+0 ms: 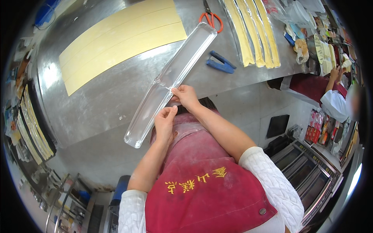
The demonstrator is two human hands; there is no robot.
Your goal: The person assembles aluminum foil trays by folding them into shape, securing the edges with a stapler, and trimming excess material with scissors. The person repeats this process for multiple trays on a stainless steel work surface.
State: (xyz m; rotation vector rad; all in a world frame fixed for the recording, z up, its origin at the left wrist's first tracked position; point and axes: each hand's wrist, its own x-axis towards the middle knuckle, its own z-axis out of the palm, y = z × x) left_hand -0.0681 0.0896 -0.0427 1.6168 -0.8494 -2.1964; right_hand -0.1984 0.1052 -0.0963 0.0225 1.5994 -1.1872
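Right hand: thumb and finger pinching the foil tray at its near rim, about mid-length; other fingers curled, partly hidden. Left hand just below it, thumb and index brought together; can't tell if anything's between the tips. Dark item under both wrists mostly covered, can't ID it. Scissors beyond right hand: blade tips run out at top edge. Filled strips farther right, also cut off there, as is the yellow sheet beyond left hand.

Tray: long, narrow, shiny silver, shallow, rolled rim, crinkled break across the middle by right hand. One piece or two, unclear. Slants over the bench, lower end past its edge, left of left hand.
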